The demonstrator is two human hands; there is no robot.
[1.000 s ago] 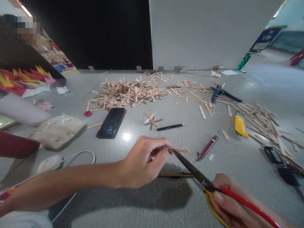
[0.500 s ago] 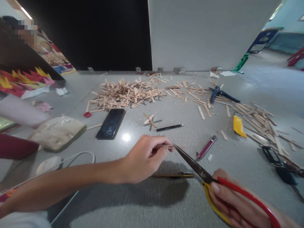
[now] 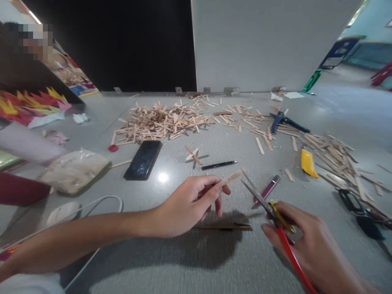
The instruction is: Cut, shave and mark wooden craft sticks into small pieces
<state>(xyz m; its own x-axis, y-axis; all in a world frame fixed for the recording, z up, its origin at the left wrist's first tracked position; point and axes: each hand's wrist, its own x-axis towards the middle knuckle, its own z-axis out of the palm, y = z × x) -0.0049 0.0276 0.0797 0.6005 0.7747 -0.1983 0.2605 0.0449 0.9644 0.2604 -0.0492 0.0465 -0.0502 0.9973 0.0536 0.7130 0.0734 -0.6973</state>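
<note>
My left hand (image 3: 192, 202) pinches a flat wooden stick (image 3: 232, 178) between thumb and fingers, its free end pointing up and right. My right hand (image 3: 306, 237) grips scissors (image 3: 260, 200) with one red and one yellow handle. Their blades are slightly apart, tips close to the stick's free end; I cannot tell if they touch it. Below my left hand lies a thin brownish pen-like tool (image 3: 226, 226), partly hidden. A black pen (image 3: 219, 165) and a purple-and-grey cutter-like tool (image 3: 267, 190) rest beyond the hands.
A big heap of wooden sticks (image 3: 162, 122) spreads at the back, another pile (image 3: 339, 157) at right. Around lie a phone (image 3: 143, 160), crossed sticks (image 3: 193, 154), a yellow-handled tool (image 3: 308, 162), a blue clamp (image 3: 286, 121), glasses (image 3: 352, 202), a plastic bag (image 3: 75, 169). A person is at far left.
My right hand has turned the scissors over, the yellow handle now on top, and the blades have come up and right. The stick in my left hand has tilted upward and shows its flat face.
</note>
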